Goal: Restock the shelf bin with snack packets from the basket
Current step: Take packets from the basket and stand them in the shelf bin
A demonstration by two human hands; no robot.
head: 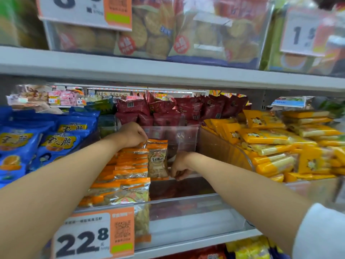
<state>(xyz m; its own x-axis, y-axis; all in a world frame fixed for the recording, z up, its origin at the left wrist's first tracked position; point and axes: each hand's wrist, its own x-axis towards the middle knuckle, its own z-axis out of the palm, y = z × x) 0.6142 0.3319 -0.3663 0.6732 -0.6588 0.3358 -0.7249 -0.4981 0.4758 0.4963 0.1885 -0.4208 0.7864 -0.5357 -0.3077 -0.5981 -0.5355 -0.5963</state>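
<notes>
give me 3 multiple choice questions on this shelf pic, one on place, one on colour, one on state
1. Where in the clear bin do the orange packets lie?
A. left side
B. right side
C. spread all across

2. What colour are the neighbouring packets on the bin's right?
A. blue
B. green
C. yellow

3. What is the left hand doing?
A. hanging open
B. pinching the top of the upright packet
C. making an empty fist

Answers: 1 A, the stack fills the left while the right side is bare; 2 C, they are plainly yellow; 3 B, its fingers grip the packet's orange top edge.
</notes>
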